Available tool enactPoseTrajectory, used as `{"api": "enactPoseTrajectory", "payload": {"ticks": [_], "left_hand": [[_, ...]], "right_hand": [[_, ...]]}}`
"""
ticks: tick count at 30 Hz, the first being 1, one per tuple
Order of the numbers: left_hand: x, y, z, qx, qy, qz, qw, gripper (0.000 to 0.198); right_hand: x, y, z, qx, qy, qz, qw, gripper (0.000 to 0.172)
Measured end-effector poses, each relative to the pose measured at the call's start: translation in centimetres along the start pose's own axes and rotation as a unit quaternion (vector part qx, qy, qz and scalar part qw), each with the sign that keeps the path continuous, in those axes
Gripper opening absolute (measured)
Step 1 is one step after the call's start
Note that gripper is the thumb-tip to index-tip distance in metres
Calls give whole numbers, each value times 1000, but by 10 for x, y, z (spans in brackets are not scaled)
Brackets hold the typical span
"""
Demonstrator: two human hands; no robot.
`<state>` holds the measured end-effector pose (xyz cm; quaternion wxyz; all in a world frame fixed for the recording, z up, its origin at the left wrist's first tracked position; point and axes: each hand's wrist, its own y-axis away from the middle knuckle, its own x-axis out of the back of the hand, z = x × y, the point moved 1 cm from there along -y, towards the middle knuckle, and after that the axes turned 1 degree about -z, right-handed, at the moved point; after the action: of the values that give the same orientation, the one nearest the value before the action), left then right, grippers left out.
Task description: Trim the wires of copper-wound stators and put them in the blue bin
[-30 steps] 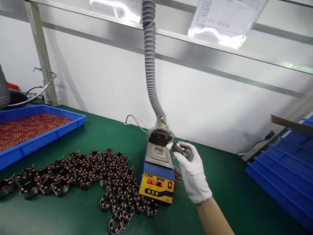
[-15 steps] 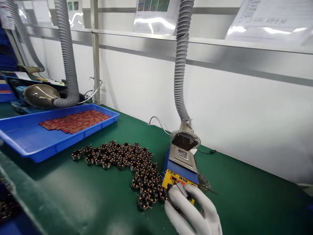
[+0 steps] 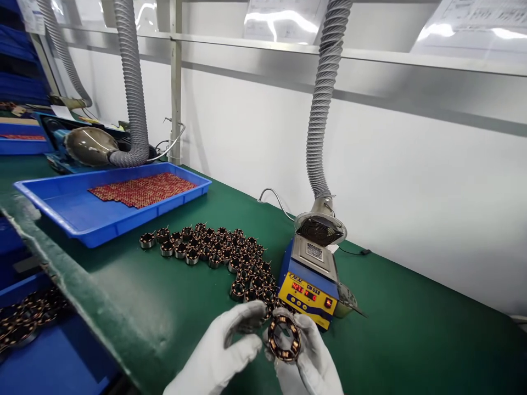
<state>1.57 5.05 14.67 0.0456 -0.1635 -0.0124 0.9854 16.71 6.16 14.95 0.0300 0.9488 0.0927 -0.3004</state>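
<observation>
My right hand [image 3: 315,356], in a white glove, grips a ring-shaped motor stator [image 3: 285,355] with copper windings, its round opening facing me. Beside it, my left hand [image 3: 222,345], also gloved, has thumb and fingers apart with nothing between them, close to the stator's left side. Just beyond both hands, a cluster of similar stators [image 3: 191,256] stands on the green tabletop [image 3: 185,307]. To their right is a blue and yellow solder pot [image 3: 308,296] with red digits lit on its front; its top plate carries a square code.
A fume hood [image 3: 321,227] on a grey hose [image 3: 321,120] hangs over the solder pot's back. At left, a blue tray [image 3: 140,219] holds many small red pieces [image 3: 144,190]. Below the table edge, a blue bin [image 3: 57,362] holds more stators.
My right hand has come back from the solder pot's front, now showing a stator in its fingers. My left hand has entered view beside it. The camera view has shifted.
</observation>
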Motion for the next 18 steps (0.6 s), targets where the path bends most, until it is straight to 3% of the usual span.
{"api": "enactPoseTrajectory", "payload": {"ticks": [4,8,11,14,16,18], "left_hand": [[-20,-5,32,23,62,-28,997,50],[-25,-8,34,42,91,-8,995,43],[-21,-10,24,40,90,-11,995,41],[-6,-6,4,19,25,-21,999,44],[9,3,-17,26,-85,-4,996,43],[25,16,-39,58,-246,34,967,32]], "right_hand": [[7,3,5,7,17,-7,1000,38],[10,4,9,16,44,-23,999,36],[13,5,10,18,51,-28,998,34],[20,2,3,15,47,-26,998,30],[28,-4,-13,11,38,-13,999,27],[37,-15,-38,9,42,20,999,30]]}}
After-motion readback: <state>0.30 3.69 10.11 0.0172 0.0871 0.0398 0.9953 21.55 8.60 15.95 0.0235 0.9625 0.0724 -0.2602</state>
